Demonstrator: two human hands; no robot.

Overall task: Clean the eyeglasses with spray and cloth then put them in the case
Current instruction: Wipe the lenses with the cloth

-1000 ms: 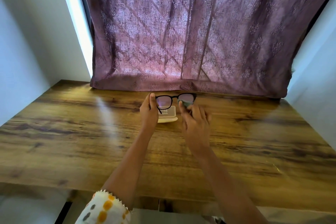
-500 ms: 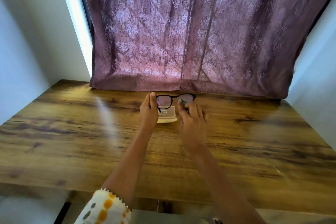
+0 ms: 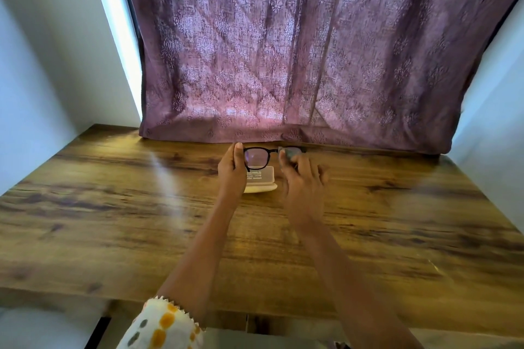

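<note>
While the left hand [image 3: 231, 173] grips the black-framed eyeglasses [image 3: 256, 158] by their left end, thumb upright along the near side of the rim and fingers curled behind it, the right hand [image 3: 303, 190] pinches a small grey-green cleaning cloth [image 3: 289, 153] against the right lens, which the cloth mostly covers; the right hand is somewhat blurred, so how each finger lies is hard to tell. The eyeglasses are held up above the counter [image 3: 113, 207], lenses facing the person; the left lens is uncovered and shows a pinkish tint from the curtain [image 3: 283, 51] behind it. Directly below the eyeglasses, on the wood-grain counter, sits a cream eyeglass case [image 3: 262, 187]; it appears open, a pale panel with small print raised at its back, and the left hand hides its left end. The mauve patterned curtain hangs down to the counter's far edge; pale walls stand at both sides; a white sleeve [image 3: 161, 326] with orange and grey dots covers the left upper arm.
</note>
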